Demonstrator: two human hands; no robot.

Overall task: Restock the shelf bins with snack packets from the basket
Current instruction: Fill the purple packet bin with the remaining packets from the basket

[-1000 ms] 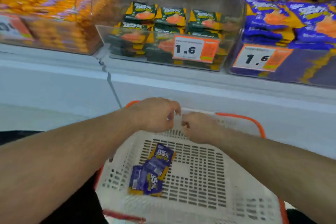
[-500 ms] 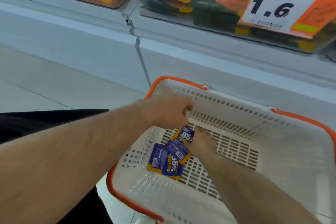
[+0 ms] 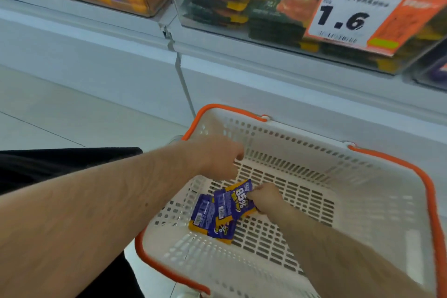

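Basket (image 3: 362, 201) open from above; right and near parts of its slotted floor bare. Purple packets (image 3: 222, 210) bunched near the left wall, right hand (image 3: 264, 198) on their right edge, left hand (image 3: 215, 157) above near the far-left corner. Orange rim (image 3: 416, 176) rings the opening. Shelf ledge (image 3: 290, 72) and clear bin (image 3: 242, 2) with price tag (image 3: 358, 12) stand beyond the far wall.

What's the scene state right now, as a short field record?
basket: white basket with orange rim, on floor below shelf
contents: three or so purple packets on basket bottom, overlapping
right hand: right hand pinches top purple packet
left hand: left hand over basket, fingers curled, holds nothing visible
shelf: clear bin of dark green packets, price tag reads 1.6
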